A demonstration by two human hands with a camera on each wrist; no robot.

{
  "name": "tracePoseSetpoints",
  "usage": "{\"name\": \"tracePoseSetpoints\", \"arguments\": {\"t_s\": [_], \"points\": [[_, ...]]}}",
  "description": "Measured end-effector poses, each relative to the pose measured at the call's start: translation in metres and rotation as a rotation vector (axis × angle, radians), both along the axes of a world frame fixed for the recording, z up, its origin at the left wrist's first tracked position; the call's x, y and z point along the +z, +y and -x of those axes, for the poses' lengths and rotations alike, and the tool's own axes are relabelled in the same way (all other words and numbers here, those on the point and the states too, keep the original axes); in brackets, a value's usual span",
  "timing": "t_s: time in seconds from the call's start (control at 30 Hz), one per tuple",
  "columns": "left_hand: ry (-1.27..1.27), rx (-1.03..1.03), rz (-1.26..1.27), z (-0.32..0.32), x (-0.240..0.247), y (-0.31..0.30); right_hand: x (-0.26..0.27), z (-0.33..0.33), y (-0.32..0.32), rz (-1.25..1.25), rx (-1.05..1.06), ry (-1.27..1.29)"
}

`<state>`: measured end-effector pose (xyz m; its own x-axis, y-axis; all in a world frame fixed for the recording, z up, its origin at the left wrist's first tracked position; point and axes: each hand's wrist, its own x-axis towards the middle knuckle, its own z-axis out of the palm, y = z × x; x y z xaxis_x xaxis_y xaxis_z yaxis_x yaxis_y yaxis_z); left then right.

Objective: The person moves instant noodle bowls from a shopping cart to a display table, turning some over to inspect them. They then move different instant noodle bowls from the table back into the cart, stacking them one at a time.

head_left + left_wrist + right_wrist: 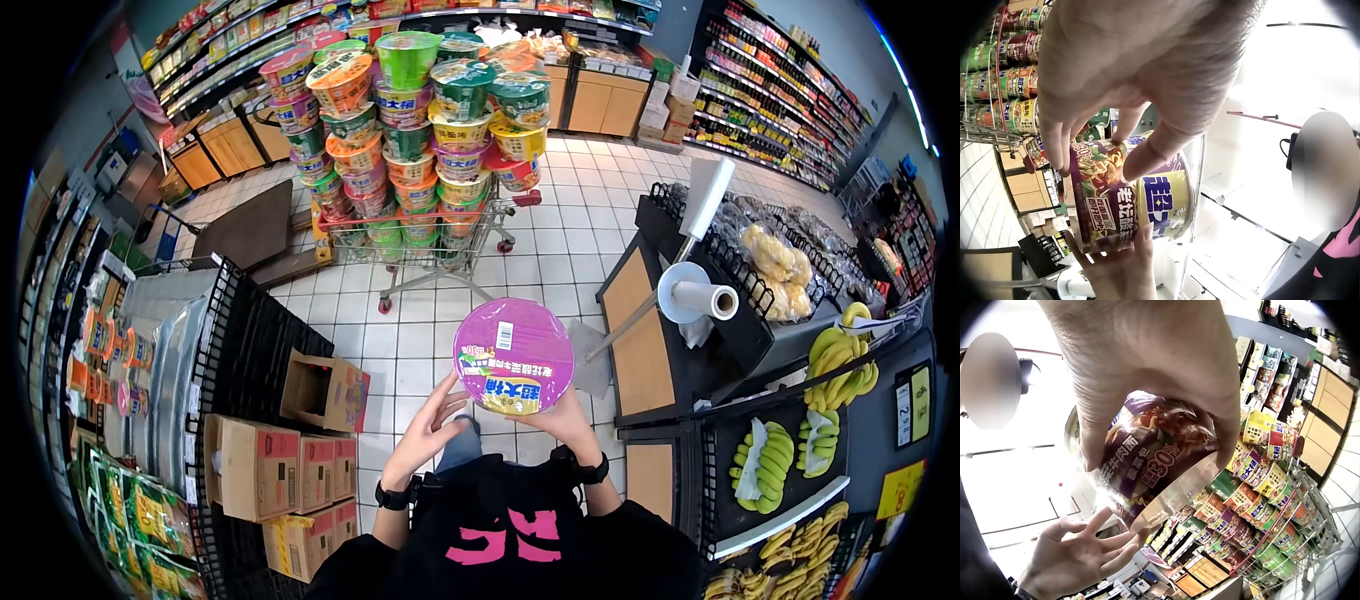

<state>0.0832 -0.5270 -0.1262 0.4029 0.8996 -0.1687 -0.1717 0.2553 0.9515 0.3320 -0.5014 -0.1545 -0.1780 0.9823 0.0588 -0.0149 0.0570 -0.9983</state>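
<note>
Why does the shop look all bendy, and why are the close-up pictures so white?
Head view: the fisheye lens bends the shelves and darkens the corners, yet the noodle bowl is sharp. Left wrist view: the left hand is close and blurry, and the background washes out white. Right wrist view: the right hand looms soft, same glare behind.

The head camera looks forward and steeply down from above the person's chest, wide and fisheyed, with the purple noodle bowl (513,355) near and the loaded shopping cart (432,238) farther off across the tiled aisle. The left wrist camera sits right behind the left hand (1141,56) and looks up past its fingers at the bowl's side, while the right wrist camera does likewise from behind the right hand (1147,356), facing the opposite way. All 3 views share the bowl and the cart's stacks, and each wrist view catches the other hand.
</note>
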Motion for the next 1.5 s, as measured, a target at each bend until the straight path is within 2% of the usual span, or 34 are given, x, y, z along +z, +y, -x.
{"name": "tracePoseSetpoints", "arguments": {"t_s": [0.27,0.5,0.7,0.9,1.03,1.17,1.3,1.47,1.5], "points": [[-0.003,-0.062,-0.143,-0.025,-0.015,0.086,-0.001,-0.028,0.059,-0.044,-0.098,-0.057],[-0.045,-0.113,-0.335,-0.042,0.015,0.195,0.017,-0.043,0.153,-0.088,-0.172,-0.021],[-0.086,-0.123,-0.426,-0.041,0.029,0.285,0.045,-0.046,0.244,-0.186,-0.184,-0.021],[-0.116,-0.172,-0.464,-0.039,0.051,0.354,0.054,-0.049,0.309,-0.244,-0.218,-0.053],[-0.122,-0.2,-0.534,-0.045,0.064,0.388,0.065,-0.054,0.338,-0.245,-0.267,-0.049],[-0.148,-0.214,-0.645,-0.058,0.078,0.421,0.105,-0.053,0.37,-0.17,-0.34,-0.129],[-0.224,-0.185,-0.624,-0.075,0.08,0.457,0.126,-0.063,0.408,-0.301,-0.296,-0.028],[-0.245,-0.106,-0.603,-0.094,0.097,0.48,0.139,-0.083,0.464,-0.289,-0.268,-0.093],[-0.252,-0.099,-0.593,-0.097,0.097,0.485,0.145,-0.082,0.474,-0.376,-0.274,-0.102]]}}
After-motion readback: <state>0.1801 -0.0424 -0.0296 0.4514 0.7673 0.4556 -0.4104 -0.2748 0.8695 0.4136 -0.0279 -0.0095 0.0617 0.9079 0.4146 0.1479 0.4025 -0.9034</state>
